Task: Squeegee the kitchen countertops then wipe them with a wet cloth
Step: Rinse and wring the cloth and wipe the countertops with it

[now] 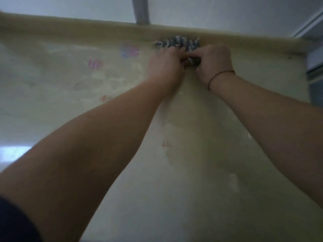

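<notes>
Both forearms reach forward across the pale countertop (pixel 183 172), converging at its far edge. The left hand (pixel 166 65) and right hand (pixel 214 64) meet side by side, fingers curled down onto a blue-and-white cloth (pixel 178 42). The cloth lies bunched, its long axis running left-right along the raised back lip (pixel 87 27), touching it.

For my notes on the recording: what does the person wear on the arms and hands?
Both forearms are bare, no gloves or rings visible. The right hand has a thin red string bracelet round its wrist. The left hand wears nothing. A dark sleeve shows at the lower left corner.
</notes>
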Demonstrator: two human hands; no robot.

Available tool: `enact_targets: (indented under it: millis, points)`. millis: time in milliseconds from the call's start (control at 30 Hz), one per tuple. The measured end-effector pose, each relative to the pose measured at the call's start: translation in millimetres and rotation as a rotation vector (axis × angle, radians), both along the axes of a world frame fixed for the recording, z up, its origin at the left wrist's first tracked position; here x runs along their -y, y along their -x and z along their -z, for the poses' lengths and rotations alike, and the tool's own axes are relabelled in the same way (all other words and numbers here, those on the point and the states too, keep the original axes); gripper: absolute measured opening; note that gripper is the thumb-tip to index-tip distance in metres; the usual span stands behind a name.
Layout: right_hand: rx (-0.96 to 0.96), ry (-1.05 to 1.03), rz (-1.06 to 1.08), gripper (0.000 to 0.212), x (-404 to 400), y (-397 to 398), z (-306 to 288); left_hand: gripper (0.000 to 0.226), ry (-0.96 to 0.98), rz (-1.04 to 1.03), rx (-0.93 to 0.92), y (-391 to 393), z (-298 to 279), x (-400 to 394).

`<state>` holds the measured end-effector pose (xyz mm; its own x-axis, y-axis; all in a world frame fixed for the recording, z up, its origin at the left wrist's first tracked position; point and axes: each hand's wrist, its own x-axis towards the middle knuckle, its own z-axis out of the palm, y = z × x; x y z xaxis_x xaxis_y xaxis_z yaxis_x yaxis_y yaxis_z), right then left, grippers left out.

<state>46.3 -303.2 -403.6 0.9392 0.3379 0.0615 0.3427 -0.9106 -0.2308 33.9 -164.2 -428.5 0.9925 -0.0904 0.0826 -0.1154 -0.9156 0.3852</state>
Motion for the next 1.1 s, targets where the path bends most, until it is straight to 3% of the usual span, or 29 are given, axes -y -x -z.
enact_targets:
  millis: [133, 267, 567, 833, 1100]
  points:
    - [-0.018, -0.006, 0.057, 0.039, -8.9, 58.6, -3.0, 0.036, -0.014, -0.008, -0.065, 51.6, -7.9, -9.0]
    - [0.036, -0.193, 0.018, 0.047, -13.0, 163.2, 7.6, 0.035, 0.026, 0.053, -0.04, 163.6, -12.6, -19.2]
    - [0.008, -0.337, -0.075, 0.037, -21.3, 396.1, 5.8, 0.027, 0.113, 0.16, 0.069, 399.2, -15.5, -38.4]
    - [-0.068, -0.258, -0.155, 0.033, -4.4, 408.6, -3.1, 0.033, 0.084, 0.133, 0.151, 422.4, -14.3, -21.9]
    - [0.16, -0.252, -0.1, 0.031, 43.0, 419.5, 10.7, 0.036, 0.178, 0.199, 0.181, 425.9, 9.4, 30.4]
